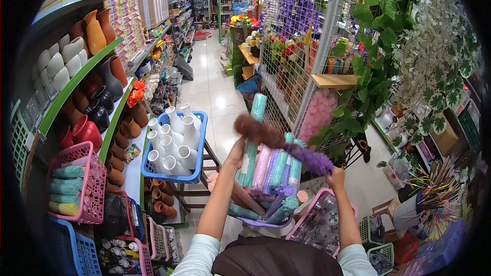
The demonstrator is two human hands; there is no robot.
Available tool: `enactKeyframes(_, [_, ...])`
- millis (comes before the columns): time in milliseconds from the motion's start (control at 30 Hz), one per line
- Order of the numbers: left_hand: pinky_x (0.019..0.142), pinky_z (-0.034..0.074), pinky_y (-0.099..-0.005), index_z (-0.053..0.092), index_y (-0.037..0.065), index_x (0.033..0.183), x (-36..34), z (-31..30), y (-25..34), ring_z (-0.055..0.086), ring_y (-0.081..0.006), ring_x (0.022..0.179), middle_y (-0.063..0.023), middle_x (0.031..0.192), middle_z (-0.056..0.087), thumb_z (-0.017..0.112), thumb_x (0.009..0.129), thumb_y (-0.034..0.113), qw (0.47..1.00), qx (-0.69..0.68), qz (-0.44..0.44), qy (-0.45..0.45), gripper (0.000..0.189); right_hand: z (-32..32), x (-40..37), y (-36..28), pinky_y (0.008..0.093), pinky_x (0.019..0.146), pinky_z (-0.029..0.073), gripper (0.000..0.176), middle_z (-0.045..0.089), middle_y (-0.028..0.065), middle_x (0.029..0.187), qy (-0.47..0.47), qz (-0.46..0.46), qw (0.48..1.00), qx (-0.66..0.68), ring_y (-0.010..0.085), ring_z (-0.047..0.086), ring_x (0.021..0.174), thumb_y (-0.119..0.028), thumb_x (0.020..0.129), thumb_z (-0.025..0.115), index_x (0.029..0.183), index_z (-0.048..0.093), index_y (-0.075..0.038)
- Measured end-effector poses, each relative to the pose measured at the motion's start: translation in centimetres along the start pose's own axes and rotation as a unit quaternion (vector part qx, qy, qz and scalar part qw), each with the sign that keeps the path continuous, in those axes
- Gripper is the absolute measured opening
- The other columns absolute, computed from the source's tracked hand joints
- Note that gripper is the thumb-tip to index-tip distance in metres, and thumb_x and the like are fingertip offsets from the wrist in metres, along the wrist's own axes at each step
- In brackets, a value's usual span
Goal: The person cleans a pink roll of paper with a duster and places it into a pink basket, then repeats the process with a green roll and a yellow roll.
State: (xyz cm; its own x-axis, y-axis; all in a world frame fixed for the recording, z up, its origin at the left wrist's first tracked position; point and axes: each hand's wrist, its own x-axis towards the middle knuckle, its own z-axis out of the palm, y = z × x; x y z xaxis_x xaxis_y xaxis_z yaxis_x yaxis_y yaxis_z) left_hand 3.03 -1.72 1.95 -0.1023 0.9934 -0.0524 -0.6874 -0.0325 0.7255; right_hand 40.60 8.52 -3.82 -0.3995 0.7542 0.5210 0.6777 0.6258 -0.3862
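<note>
A motion-blurred bundle of fuzzy stems [268,134], brown at the left and purple at the right, slants across in front of me. My left hand [236,153] is closed at its brown end, with the fingers partly hidden. Around the purple end, my right hand [335,178] is closed in a grip. Below, a purple basket [266,223] holds several wrapped bundles in pink, lilac, teal and brown. One tall teal bundle [258,106] stands up beside my left hand, partly covered by the blurred bundle.
White vases fill a blue basket [200,176] on a dark stand at the left. A pink basket [295,231] of clear items is at the right. Pottery shelves [82,74] line the left, and a wire grid [291,76] with artificial flowers borders the tiled aisle [212,84].
</note>
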Motion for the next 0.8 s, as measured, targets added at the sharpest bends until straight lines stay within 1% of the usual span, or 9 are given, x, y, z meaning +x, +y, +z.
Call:
enactKeyframes(133, [0.073,0.054,-0.0293,0.052,0.002,0.115,0.2,0.4,0.2,0.062,-0.0183,0.083,-0.0112,0.1,0.061,0.043,0.095,0.038,0.998,0.039,0.034,-0.044,0.042,0.5,0.7,0.4,0.0405,0.052,0.043,0.026,0.058,0.0186,0.064,0.013,0.041,0.999,-0.002,0.037,0.057,0.058,-0.029,0.073,0.067,0.076,0.062,-0.003])
enactKeyframes(233, [0.08,0.051,-0.0305,0.05,0.001,0.12,1.6,-1.0,-0.8,0.059,-0.0191,0.095,-0.0115,0.108,0.06,0.038,0.095,0.042,0.998,-0.036,0.047,0.008,0.049,0.2,0.0,0.6,0.0427,0.053,0.044,0.036,0.059,0.0173,0.065,-0.009,-0.035,0.999,0.016,0.0375,0.058,0.061,-0.041,0.073,0.065,0.078,0.064,-0.004])
enactKeyframes(367, [0.079,0.05,-0.0259,0.055,0.004,0.115,-1.0,2.2,1.3,0.061,-0.0144,0.087,-0.0067,0.101,0.062,0.037,0.095,0.045,1.0,-0.005,-0.001,0.02,0.05,-0.2,-1.1,1.2,0.0402,0.053,0.045,0.034,0.06,0.0156,0.068,-0.032,-0.137,0.989,0.052,0.0349,0.059,0.063,-0.042,0.071,0.066,0.08,0.065,-0.009])
enactKeyframes(400, [0.073,0.052,-0.0269,0.054,0.005,0.117,0.5,-2.2,-0.9,0.062,-0.0154,0.081,-0.0063,0.096,0.063,0.038,0.095,0.044,0.965,0.228,0.132,0.001,0.047,-0.2,-1.3,1.2,0.0407,0.054,0.045,0.034,0.061,0.0154,0.071,-0.033,-0.124,0.99,0.05,0.0348,0.059,0.064,-0.041,0.071,0.066,0.083,0.065,-0.009])
enactKeyframes(467, [0.066,0.055,-0.0297,0.05,0.006,0.121,4.7,-6.7,-3.5,0.063,-0.0177,0.071,-0.0064,0.09,0.063,0.042,0.095,0.041,0.992,0.104,0.067,0.001,0.045,0.3,-1.1,1.1,0.0411,0.054,0.045,0.035,0.061,0.0156,0.071,-0.019,-0.047,0.999,0.015,0.035,0.059,0.064,-0.04,0.071,0.065,0.084,0.064,-0.008])
enactKeyframes(500, [0.069,0.056,-0.0312,0.049,0.005,0.121,1.5,-1.5,-1.3,0.063,-0.0182,0.076,-0.0078,0.094,0.062,0.043,0.095,0.039,0.999,-0.026,0.009,0.019,0.044,0.4,-1.1,0.9,0.0414,0.054,0.045,0.035,0.061,0.0157,0.07,-0.014,-0.008,1.0,-0.004,0.0352,0.059,0.064,-0.04,0.071,0.065,0.084,0.064,-0.007])
enactKeyframes(700, [0.078,0.054,-0.0331,0.047,0.003,0.124,2.4,-1.6,-1.5,0.061,-0.0189,0.088,-0.0078,0.101,0.06,0.045,0.094,0.028,0.997,0.004,0.041,-0.063,0.039,1.1,-0.8,1.9,0.0412,0.054,0.045,0.035,0.061,0.0154,0.069,-0.046,-0.014,0.999,0.007,0.0354,0.059,0.062,-0.041,0.071,0.066,0.08,0.065,-0.007])
enactKeyframes(733, [0.076,0.053,-0.0297,0.049,0.002,0.121,2.0,-2.3,-2.3,0.06,-0.0171,0.089,-0.0078,0.102,0.059,0.048,0.092,0.032,0.884,0.365,0.279,-0.089,0.041,0.8,-1.0,1.9,0.0411,0.054,0.045,0.035,0.061,0.0154,0.069,-0.069,-0.034,0.997,0.012,0.0353,0.059,0.062,-0.041,0.071,0.066,0.08,0.065,-0.007])
enactKeyframes(800, [0.07,0.052,-0.0257,0.05,0.0,0.119,-0.6,0.7,0.6,0.058,-0.0129,0.085,-0.0074,0.101,0.058,0.034,0.096,0.044,0.984,0.11,0.082,-0.114,0.052,-0.4,-1.4,0.6,0.0412,0.053,0.045,0.035,0.061,0.0161,0.068,-0.082,-0.088,0.992,0.023,0.0351,0.059,0.062,-0.04,0.071,0.066,0.08,0.065,-0.007])
